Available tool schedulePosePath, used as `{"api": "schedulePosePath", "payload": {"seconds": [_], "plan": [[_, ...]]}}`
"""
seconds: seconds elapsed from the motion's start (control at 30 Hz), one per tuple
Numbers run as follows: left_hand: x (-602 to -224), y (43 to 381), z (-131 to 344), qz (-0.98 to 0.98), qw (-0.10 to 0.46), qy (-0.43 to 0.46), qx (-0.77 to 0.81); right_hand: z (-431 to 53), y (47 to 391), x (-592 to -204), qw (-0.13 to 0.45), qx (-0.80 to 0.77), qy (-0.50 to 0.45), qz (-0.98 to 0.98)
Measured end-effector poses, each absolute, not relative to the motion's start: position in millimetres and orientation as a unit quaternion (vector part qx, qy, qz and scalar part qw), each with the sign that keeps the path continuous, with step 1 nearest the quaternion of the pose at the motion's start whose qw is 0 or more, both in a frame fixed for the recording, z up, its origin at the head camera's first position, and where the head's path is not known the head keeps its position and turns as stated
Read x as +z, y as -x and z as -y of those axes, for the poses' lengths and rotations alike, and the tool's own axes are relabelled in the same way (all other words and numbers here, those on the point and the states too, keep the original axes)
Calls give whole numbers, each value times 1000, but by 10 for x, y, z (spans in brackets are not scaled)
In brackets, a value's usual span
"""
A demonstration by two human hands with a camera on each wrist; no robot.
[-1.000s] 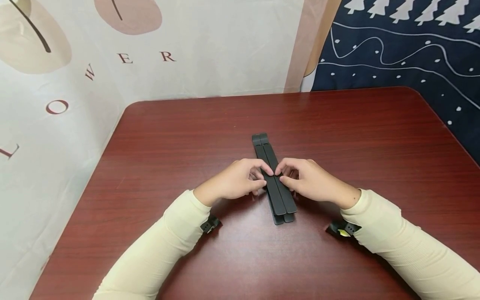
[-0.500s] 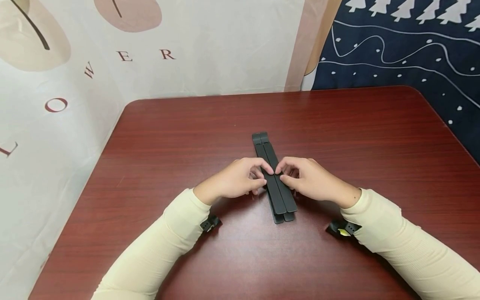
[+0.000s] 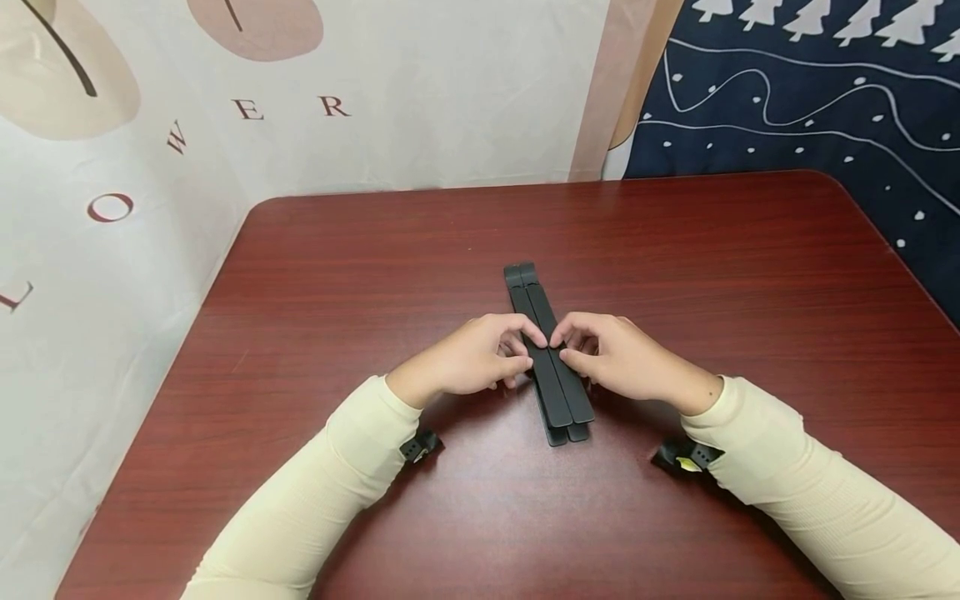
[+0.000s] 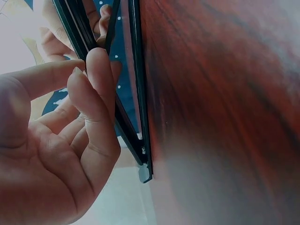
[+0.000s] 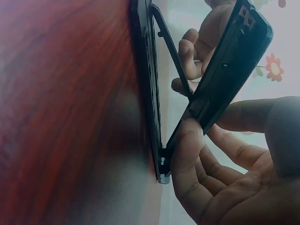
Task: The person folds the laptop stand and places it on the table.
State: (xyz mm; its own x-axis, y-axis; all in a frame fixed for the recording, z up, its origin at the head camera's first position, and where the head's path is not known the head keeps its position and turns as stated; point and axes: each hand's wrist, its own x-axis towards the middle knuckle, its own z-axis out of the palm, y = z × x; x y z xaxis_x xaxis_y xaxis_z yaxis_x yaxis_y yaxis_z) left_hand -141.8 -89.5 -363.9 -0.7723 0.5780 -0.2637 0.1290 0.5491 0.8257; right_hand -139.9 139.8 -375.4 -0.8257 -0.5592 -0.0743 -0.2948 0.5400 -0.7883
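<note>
A black folding laptop stand (image 3: pixel 557 393) stands on the table in the head view, its two long upper bars lying side by side. From the left, my left hand (image 3: pixel 480 357) pinches one upper bar between curled fingers and thumb. My right hand (image 3: pixel 626 358) grips the other bar from the right, with both index fingertips close together at the middle seam. In the right wrist view, the upper bar (image 5: pixel 234 61) is tilted up from the base bar (image 5: pixel 149 89), and a thin strut (image 5: pixel 171 44) runs between them. The left wrist view shows my left fingers (image 4: pixel 101 70) against the bar.
The reddish-brown wooden table (image 3: pixel 360 275) has rounded far corners. Behind it hangs a pale printed cloth (image 3: pixel 450 92), with a dark blue cloth (image 3: pixel 787 100) at the right. A black strap device (image 3: pixel 422 447) sits under the left wrist, and another strap device (image 3: pixel 686 457) under the right.
</note>
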Motion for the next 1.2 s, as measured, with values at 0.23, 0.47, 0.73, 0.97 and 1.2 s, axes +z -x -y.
{"api": "schedulePosePath", "payload": {"seconds": [0.23, 0.47, 0.73, 0.97, 1.2], "plan": [[-3650, 1422, 896, -839, 264, -213, 425, -1396, 1394, -3744, 166, -413, 247, -861], [-3638, 1421, 900, -837, 268, -211, 428, -1388, 1389, -3739, 169, -416, 241, -861], [-3640, 1417, 902, -835, 276, -209, 427, -1384, 1387, -3752, 172, -419, 244, -857], [-3660, 1416, 900, -838, 284, -215, 414, -1393, 1390, -3778, 183, -403, 255, -860], [-3666, 1414, 902, -839, 291, -223, 402, -1396, 1394, -3794, 187, -391, 267, -860]]}}
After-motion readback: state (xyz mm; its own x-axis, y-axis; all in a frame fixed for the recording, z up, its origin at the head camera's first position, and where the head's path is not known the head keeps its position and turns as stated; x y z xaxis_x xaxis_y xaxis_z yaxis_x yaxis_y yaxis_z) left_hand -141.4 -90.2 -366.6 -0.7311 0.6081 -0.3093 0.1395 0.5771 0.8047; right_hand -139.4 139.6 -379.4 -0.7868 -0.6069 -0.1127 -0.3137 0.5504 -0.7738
